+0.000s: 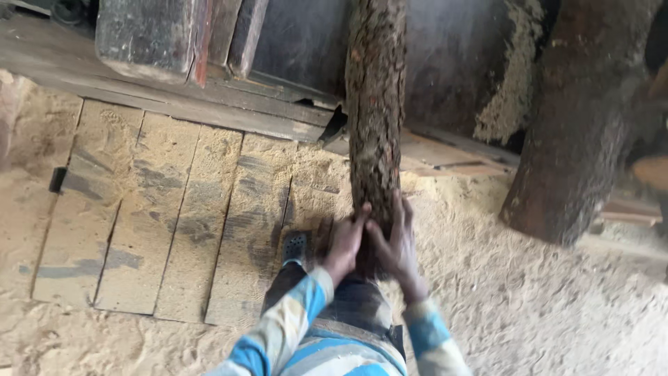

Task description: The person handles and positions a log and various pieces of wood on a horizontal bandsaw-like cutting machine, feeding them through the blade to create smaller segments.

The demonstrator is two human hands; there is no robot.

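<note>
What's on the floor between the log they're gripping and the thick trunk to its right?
In the head view, only loose sawdust lies between the held log and the thick trunk; plank ends show farther back.

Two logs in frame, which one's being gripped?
The slimmer log at centre; left hand and right hand clasp its near end. The thicker log stands untouched.

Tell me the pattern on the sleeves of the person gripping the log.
Horizontal stripes in blue, pale yellow and white on the sleeves, shown in the head view.
</note>
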